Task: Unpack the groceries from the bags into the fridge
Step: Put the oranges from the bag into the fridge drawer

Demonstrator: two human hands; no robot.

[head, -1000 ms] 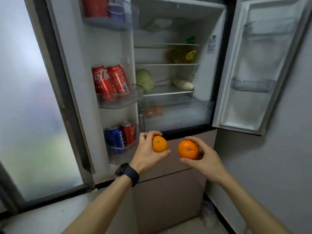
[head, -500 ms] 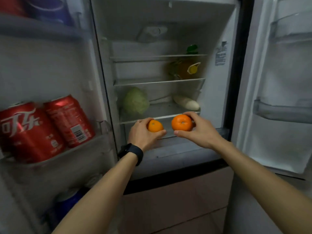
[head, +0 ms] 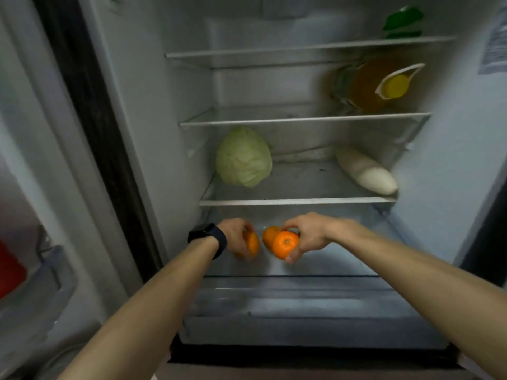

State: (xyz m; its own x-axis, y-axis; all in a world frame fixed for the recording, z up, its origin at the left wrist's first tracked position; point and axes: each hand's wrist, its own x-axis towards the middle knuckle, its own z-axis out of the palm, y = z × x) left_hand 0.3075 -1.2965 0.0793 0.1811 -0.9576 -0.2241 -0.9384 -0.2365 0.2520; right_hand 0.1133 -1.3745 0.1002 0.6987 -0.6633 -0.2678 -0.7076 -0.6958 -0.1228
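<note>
Both my arms reach into the open fridge, under its lowest glass shelf [head: 296, 201] and over the clear crisper drawer [head: 301, 300]. My left hand [head: 237, 235], with a black watch on the wrist, grips an orange [head: 253, 244] that is mostly hidden behind the fingers. My right hand [head: 307, 237] holds a second orange [head: 285, 244] by its top and bottom. A third orange [head: 269, 237] lies just behind that one in the drawer space, between the two hands.
A pale green cabbage [head: 242, 157] and a white radish [head: 366, 174] lie on the lowest shelf. An amber bottle with a yellow cap [head: 381, 86] lies one shelf up. The left door bin [head: 41, 286] holds a red can [head: 9, 270].
The view has closed in on the fridge. Both hands have gone from in front of the lowest shelf down and in under it, each still holding its orange.
</note>
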